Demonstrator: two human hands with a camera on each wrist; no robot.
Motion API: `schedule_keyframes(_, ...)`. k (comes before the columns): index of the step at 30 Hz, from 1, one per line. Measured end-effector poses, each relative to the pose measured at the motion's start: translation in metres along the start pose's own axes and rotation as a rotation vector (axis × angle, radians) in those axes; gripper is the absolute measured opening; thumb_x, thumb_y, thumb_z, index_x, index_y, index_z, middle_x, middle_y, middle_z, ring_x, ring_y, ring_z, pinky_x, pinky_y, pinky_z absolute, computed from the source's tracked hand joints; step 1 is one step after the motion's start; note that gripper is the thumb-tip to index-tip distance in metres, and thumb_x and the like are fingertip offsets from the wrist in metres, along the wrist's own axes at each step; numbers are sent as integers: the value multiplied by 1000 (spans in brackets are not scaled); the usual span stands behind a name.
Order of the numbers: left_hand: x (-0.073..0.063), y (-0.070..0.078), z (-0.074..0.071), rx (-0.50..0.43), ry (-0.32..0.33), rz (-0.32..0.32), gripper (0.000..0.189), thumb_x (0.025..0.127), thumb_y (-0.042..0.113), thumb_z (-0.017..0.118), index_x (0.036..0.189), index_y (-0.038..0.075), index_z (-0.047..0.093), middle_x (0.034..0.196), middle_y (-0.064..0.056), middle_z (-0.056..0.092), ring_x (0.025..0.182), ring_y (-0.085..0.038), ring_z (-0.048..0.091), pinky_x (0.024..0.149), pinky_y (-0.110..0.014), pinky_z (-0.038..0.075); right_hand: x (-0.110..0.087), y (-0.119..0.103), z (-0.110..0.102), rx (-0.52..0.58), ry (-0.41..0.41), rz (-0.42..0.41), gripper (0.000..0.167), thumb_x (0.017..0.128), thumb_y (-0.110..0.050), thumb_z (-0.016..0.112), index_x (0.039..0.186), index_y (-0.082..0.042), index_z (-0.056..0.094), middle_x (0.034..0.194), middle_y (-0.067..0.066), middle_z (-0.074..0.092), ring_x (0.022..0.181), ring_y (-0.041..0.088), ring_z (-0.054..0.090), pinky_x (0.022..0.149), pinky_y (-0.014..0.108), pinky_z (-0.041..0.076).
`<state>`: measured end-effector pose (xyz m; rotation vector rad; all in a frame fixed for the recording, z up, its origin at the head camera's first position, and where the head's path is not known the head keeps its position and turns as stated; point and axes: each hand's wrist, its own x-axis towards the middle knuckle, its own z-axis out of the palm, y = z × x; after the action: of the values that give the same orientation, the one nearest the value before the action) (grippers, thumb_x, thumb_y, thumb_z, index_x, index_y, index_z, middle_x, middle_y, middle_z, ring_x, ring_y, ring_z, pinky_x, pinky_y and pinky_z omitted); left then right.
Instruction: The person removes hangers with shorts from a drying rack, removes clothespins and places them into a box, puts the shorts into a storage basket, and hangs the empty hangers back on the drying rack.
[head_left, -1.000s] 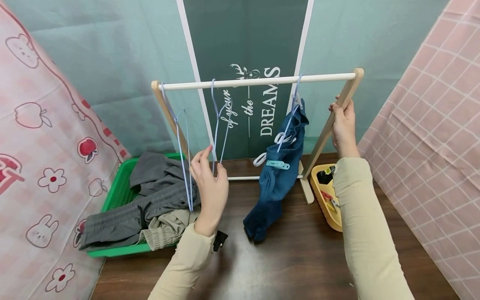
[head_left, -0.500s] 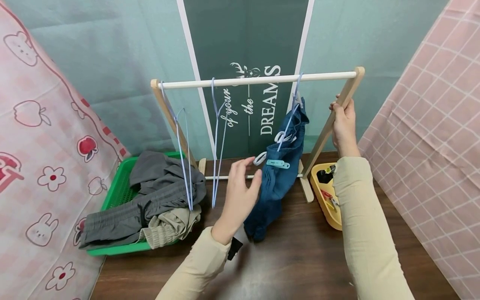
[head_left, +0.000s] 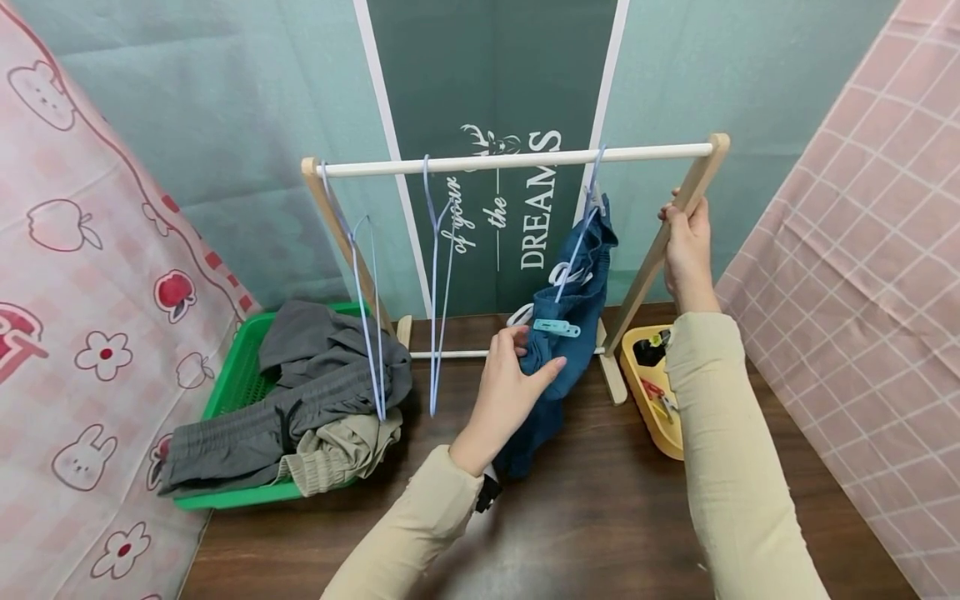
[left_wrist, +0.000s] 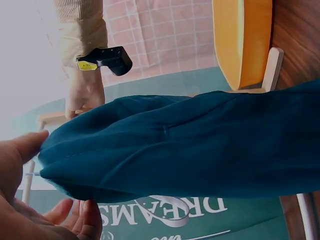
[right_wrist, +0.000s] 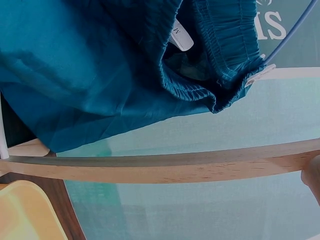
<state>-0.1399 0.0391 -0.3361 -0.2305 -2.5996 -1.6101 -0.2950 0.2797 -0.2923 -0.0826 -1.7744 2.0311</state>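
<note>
In the head view, blue trousers [head_left: 573, 358] with white drawstring loops hang by a light blue clothes peg [head_left: 557, 327] from a thin hanger [head_left: 577, 250] on the rack. My left hand [head_left: 506, 387] holds their left side below the peg, thumb in front and fingers at the far edge. The left wrist view shows the trousers [left_wrist: 170, 150] between the thumb and fingers of my left hand [left_wrist: 30, 195]. My right hand [head_left: 687, 258] grips the right wooden post [head_left: 652, 258] of the clothes rack. A size tag [right_wrist: 181, 36] shows inside the waistband in the right wrist view.
Two bare hangers [head_left: 435, 317] hang on the left half of the white rail [head_left: 510, 162]. A green basket [head_left: 240, 383] with grey trousers [head_left: 300, 400] and a beige garment [head_left: 341, 454] stands left. A yellow tray [head_left: 652, 417] with small items stands right, by the rack's foot [head_left: 613, 379].
My left hand has moved right from the middle hanger to the blue trousers and taken hold of their side. The middle hanger has settled to hang straight. My right hand stays on the post.
</note>
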Motion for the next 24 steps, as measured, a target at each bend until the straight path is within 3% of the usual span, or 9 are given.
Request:
schedule_keyframes(6, 6, 1, -1, -54, 14, -52, 43, 89, 23, 66, 123, 3, 50, 114, -14, 59, 102, -24, 56, 88, -35, 49, 0, 0, -1, 10, -3, 0, 21, 103, -16, 36, 121, -22, 44, 105, -6, 42, 102, 8, 42, 98, 29, 24)
schedule_keyframes(15, 14, 0, -4, -18, 60, -57, 36, 90, 14, 51, 124, 2, 52, 108, -14, 59, 95, -24, 56, 85, -35, 47, 0, 0, -1, -4, 1, 6, 21, 103, -17, 36, 122, -23, 43, 103, -8, 42, 102, 7, 43, 99, 29, 24)
schedule_keyframes(24, 20, -3, -12, 16, 17, -106, 39, 94, 35, 58, 117, 3, 55, 108, -15, 65, 95, -26, 60, 84, -39, 49, -1, -1, 0, 9, 0, 7, 21, 103, -15, 36, 121, -22, 43, 106, -5, 41, 102, 11, 42, 101, 31, 23)
